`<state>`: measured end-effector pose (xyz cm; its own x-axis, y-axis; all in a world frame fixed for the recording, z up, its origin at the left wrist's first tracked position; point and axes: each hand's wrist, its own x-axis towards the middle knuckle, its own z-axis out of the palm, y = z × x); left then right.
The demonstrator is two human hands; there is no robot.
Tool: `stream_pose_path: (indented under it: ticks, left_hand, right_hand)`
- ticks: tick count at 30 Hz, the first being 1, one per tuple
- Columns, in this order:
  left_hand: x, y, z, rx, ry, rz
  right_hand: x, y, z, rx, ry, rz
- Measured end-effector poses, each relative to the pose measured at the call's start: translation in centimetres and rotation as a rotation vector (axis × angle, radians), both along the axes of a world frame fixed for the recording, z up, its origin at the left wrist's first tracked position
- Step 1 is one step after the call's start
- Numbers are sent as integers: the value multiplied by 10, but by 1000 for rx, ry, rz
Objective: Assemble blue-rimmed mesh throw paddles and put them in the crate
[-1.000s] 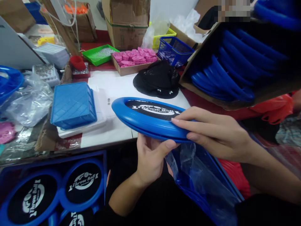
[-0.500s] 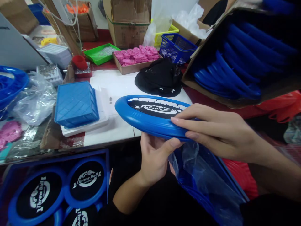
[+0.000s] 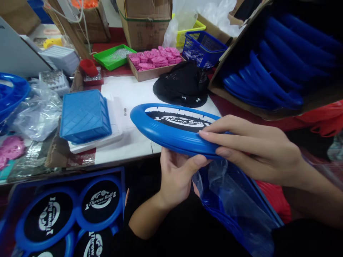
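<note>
A blue ring (image 3: 166,137) with a black "Throw Ball" fabric disc (image 3: 177,119) inside it is held tilted above the front edge of the white work surface. From below, my left hand (image 3: 178,176) grips the ring, thumb against its near underside. My right hand (image 3: 257,150) holds the right side of the rim, its fingers lying over the top and outer edge. A pale crescent shows between the disc and the ring's far side. Just behind the ring lies a pile of black fabric discs (image 3: 179,85).
A blue crate (image 3: 84,116) stands at left; beyond are a green tray (image 3: 112,64) and a box of pink pieces (image 3: 158,59). A carton of blue rings (image 3: 278,67) leans at right. Finished-looking discs (image 3: 100,201) fill a bin at lower left.
The view has shifted slightly, and my right hand appears a little farther right on the rim. Both hands keep hold of the ring.
</note>
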<state>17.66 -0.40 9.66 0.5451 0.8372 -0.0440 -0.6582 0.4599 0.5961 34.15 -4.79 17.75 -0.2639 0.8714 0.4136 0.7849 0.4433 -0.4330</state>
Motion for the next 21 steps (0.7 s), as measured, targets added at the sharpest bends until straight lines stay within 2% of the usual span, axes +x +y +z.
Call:
stream_pose_path:
  ticks: [8,13,17,21]
  left_hand:
    - [0,0,-1,4,21,3]
    - [-1,0,-1,-5,-10,-15]
    - [-2,1,-6,-33,-9,-23]
    - [-7,-2,-26,-83,24,-36]
  right_hand:
    - [2,-1,-2,-25,11,-5]
    - [3,0,-7,22,-37,29]
    - [4,2,-23,111,-122,75]
    - [3,0,-50,156,-154,134]
